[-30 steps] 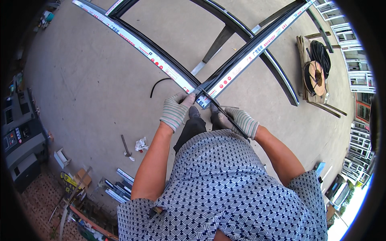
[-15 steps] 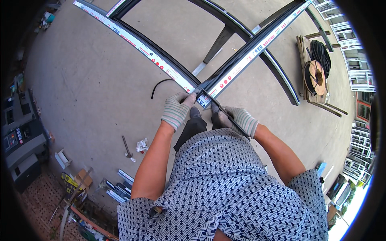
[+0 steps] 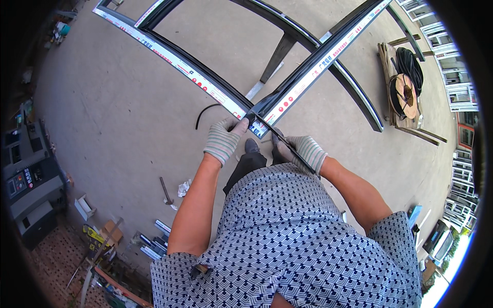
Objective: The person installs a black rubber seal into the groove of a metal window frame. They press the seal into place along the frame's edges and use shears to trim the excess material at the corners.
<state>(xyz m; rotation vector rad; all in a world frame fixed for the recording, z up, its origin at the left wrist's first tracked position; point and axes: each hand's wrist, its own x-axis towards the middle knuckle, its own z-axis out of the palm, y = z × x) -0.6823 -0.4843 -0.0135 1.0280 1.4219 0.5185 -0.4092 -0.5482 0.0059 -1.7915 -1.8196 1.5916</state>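
Note:
A metal window frame (image 3: 177, 62) with black inner edges and printed white film stretches ahead of me, its near corner between my hands. A thin black rubber strip (image 3: 282, 138) runs from that corner down to the right. My gloved left hand (image 3: 222, 139) is closed at the corner, thumb and fingers pinching the strip's end against the frame; the fingertips are partly hidden. My gloved right hand (image 3: 308, 153) is closed round the strip farther along, and its tail hangs beyond the fingers. Both gloves are pale with green stripes.
Wooden-topped supports carry a spool (image 3: 403, 96) and a coil of black strip (image 3: 409, 66) at right. A curved strip piece (image 3: 199, 115) and a hammer (image 3: 166, 191) lie on the floor. Dark curved bars (image 3: 358, 97) stand under the frame. A machine (image 3: 31, 182) is at far left.
My left hand has shifted very slightly at the frame's corner, still pinching. The right hand keeps its hold on the strip. The whole view has tilted a little.

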